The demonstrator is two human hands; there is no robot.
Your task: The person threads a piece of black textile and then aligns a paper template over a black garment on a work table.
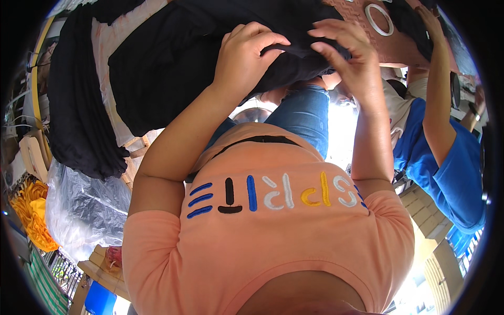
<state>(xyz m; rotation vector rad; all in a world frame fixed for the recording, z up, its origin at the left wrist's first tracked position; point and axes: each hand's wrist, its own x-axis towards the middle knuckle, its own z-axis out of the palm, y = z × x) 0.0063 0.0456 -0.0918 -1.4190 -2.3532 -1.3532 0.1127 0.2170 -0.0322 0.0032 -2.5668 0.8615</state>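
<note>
Black cloth (168, 68) lies spread in front of me and hangs over the near edge toward my lap. My left hand (247, 55) is closed, with thumb and index finger pinching a fold of it near the middle. Across from it, my right hand (349, 50) hovers at the same fold, thumb and fingers curved and apart. Its fingertips are close to the cloth; whether they touch it is hard to make out.
Another dark cloth (79, 105) drapes at the left, beside clear plastic sheeting (79, 210) and a yellow-orange cloth bundle (34, 210). A white ring (379, 20) lies on the brownish surface (352, 11) at the far right. A co-worker in a blue shirt (457, 173) sits on the right, one arm reaching forward.
</note>
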